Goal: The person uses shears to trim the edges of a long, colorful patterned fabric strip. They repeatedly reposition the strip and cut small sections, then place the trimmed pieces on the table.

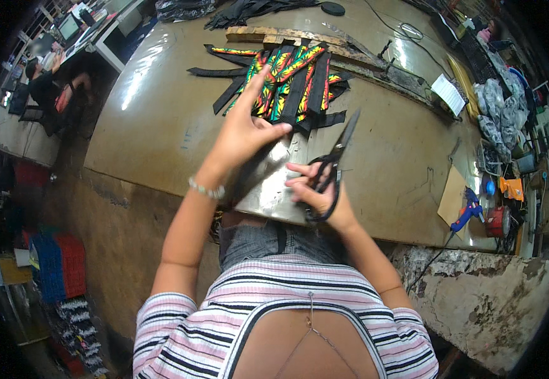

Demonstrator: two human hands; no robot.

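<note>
A pile of black fabric strips and strips printed in red, yellow and green (317, 88) lies ahead of me on the table. Over its near left side reaches my left hand (241, 129), index finger stretched and thumb spread, holding nothing that I can see. Whether its fingertips touch the strips I cannot tell. My right hand (318, 189) grips a pair of black-handled scissors (344, 139) near the table's front edge. Their blades point away and to the right, beside the pile, slightly blurred. Some fingers of that hand extend out past the handle loops.
Beyond the pile, a worn wooden bar (274, 33) crosses the tabletop (148, 136). At the right are a white paper sheet (449, 95), grey plastic bags (502, 110) and a blue glue gun (467, 211) with its cord. Dark cloth (249, 11) lies at the back. A person (43, 82) sits far left.
</note>
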